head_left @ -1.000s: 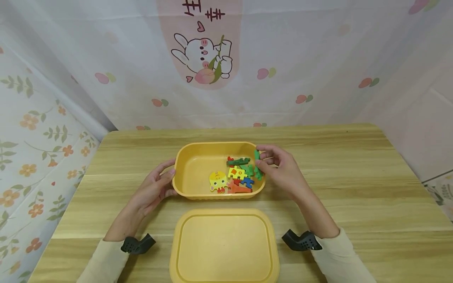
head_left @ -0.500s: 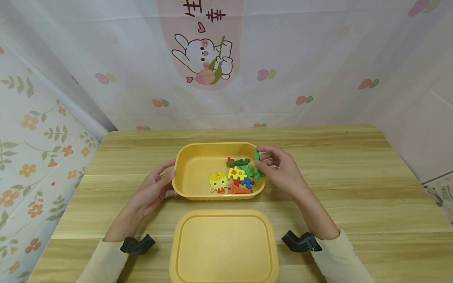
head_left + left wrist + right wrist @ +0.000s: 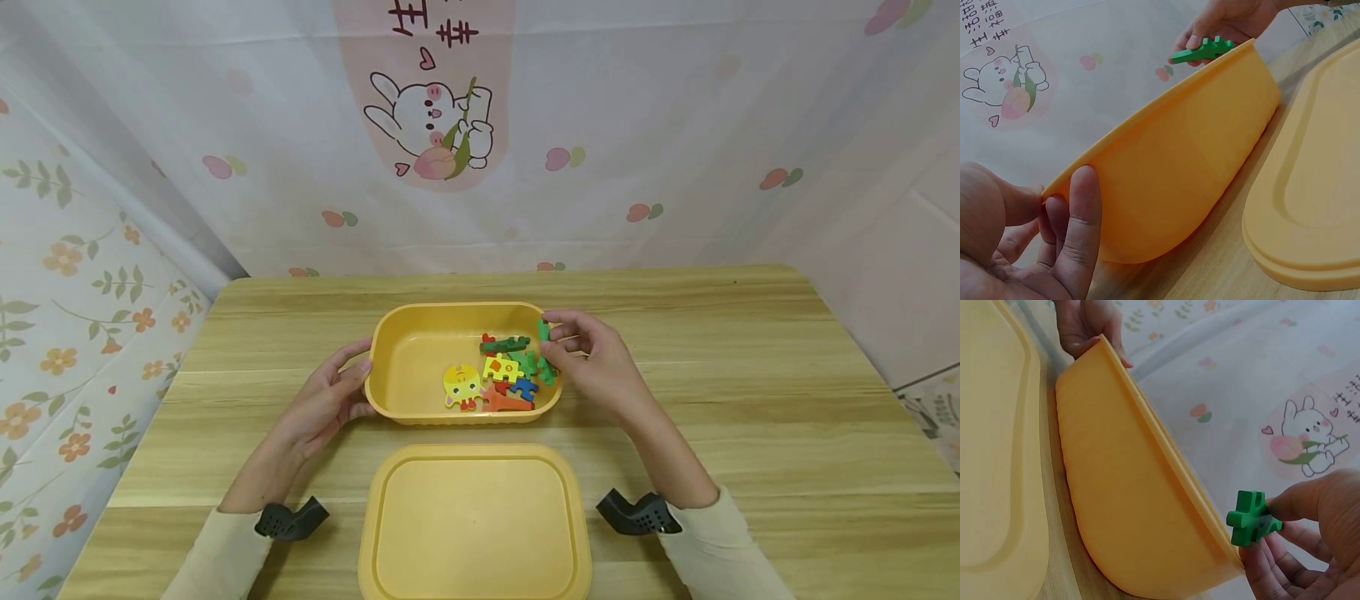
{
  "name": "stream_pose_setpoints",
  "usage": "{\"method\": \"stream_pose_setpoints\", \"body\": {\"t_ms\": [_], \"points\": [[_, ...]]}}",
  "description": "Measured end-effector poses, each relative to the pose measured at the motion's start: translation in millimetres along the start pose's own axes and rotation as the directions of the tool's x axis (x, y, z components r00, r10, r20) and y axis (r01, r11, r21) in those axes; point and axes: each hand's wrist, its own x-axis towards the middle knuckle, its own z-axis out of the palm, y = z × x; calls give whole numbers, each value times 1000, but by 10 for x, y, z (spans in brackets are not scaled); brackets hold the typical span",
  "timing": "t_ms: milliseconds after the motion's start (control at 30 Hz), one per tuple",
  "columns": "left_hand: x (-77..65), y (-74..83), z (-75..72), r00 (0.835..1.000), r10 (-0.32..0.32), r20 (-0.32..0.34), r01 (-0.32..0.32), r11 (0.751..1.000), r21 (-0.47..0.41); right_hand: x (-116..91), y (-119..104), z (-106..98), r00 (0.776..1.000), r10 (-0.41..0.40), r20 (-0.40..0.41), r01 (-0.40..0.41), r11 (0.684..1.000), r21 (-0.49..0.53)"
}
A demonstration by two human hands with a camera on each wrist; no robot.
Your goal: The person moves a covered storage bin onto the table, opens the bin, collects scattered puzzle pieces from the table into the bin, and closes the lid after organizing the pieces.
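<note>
A yellow plastic box [image 3: 420, 367] sits mid-table with its top uncovered. My left hand [image 3: 330, 393] pinches its left end, thumb at the rim and fingers outside the wall. At the opposite end, my right hand [image 3: 596, 354] holds a green puzzle piece [image 3: 1251, 519] between thumb and fingers, right at the rim. Inside, toward the right, lie several puzzle pieces: a yellow animal-face piece [image 3: 462, 386], a yellow piece with orange marks [image 3: 502, 367], a blue piece [image 3: 524, 388], an orange piece [image 3: 510, 402] and a dark green piece [image 3: 504, 344]. Green ones lie partly under others.
The box's yellow lid [image 3: 475, 521] lies flat on the wooden table [image 3: 750, 400], just in front of the box and between the forearms. A printed curtain [image 3: 600, 100] hangs behind the table's far edge, with a flowered cloth [image 3: 82, 333] along the left.
</note>
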Motion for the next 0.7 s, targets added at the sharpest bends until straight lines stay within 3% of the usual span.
{"method": "stream_pose_setpoints", "body": {"t_ms": [700], "points": [[1,0,-2,1000,-4,-7,4,1000,18,-3,11,3,1000,-8,-3,8,1000,-17]]}}
